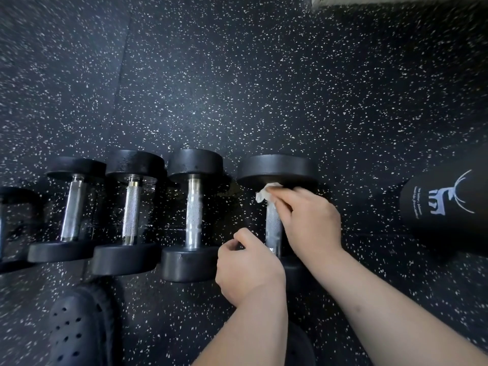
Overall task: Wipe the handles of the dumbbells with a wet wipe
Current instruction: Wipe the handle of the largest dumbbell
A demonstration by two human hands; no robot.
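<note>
Rightmost dumbbell (277, 167) lies on floor (264, 88); judged heavy, rigid. Right hand (311, 220) pinches limp wipe (265, 194) at handle (273, 223) top. Left hand (248, 268) clasps its near end, steadying.

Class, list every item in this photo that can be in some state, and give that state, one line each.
rightmost dumbbell: lying on the floor, being wiped.
wet wipe: crumpled, pressed on that handle's far end.
right hand: grips the wet wipe.
left hand: curled round the rightmost dumbbell's near end.
other dumbbells: lying in a row, untouched.
</note>
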